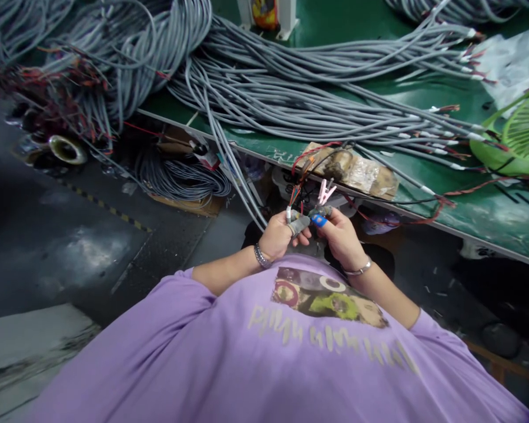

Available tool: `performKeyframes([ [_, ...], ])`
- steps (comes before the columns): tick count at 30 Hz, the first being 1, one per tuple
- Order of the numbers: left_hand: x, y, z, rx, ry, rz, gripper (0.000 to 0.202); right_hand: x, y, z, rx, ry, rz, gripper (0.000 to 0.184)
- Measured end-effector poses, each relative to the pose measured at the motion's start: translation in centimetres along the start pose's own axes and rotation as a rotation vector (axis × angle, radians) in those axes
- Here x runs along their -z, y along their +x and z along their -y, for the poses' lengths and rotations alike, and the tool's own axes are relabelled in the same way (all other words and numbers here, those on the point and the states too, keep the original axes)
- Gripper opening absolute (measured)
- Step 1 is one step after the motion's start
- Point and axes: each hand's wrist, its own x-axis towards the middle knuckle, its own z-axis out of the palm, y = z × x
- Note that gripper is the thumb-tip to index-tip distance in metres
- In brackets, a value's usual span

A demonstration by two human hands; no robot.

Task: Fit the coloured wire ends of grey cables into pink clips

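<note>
Coloured wires [297, 189] pinched in left hand [281, 235], just beside right hand [341, 238].

Grey cables [291, 100], green bench [489, 211], purple shirt [203, 364].

2 hands [278, 234], 1 clip [326, 191], 1 bskt [521, 138]

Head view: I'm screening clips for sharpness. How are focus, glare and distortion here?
In the head view, the green table slants and bows slightly, wide-angle style; the grey cables are fairly sharp; the left hand and right hand at the thin wires look small and soft; the purple shirt is blurred; pale glare lies on the floor.
</note>
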Motion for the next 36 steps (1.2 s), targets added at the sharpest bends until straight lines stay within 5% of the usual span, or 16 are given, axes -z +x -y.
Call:
performKeyframes([
  [6, 0.0, 0.3, 0.5, 0.043, 0.039, 0.055, 0.046, -0.7, 0.7, 0.5, -0.033, -0.015, 0.07, 0.037],
  [20, 0.3, 0.0, 0.7, 0.027, 0.092, 0.116, 0.047, -1.2, 0.2, 0.2, -0.062, 0.069, 0.005, 0.037],
  [27, -0.2, -0.4, 0.3, 0.012, -0.011, -0.049, 0.048, -2.4, 0.0, 0.1, -0.046, 0.154, -0.025, 0.041],
  [36, -0.1, -0.3, 0.4, -0.003, -0.02, -0.07, 0.048, -1.3, 0.4, -1.2, -0.042, 0.148, -0.011, 0.032],
])
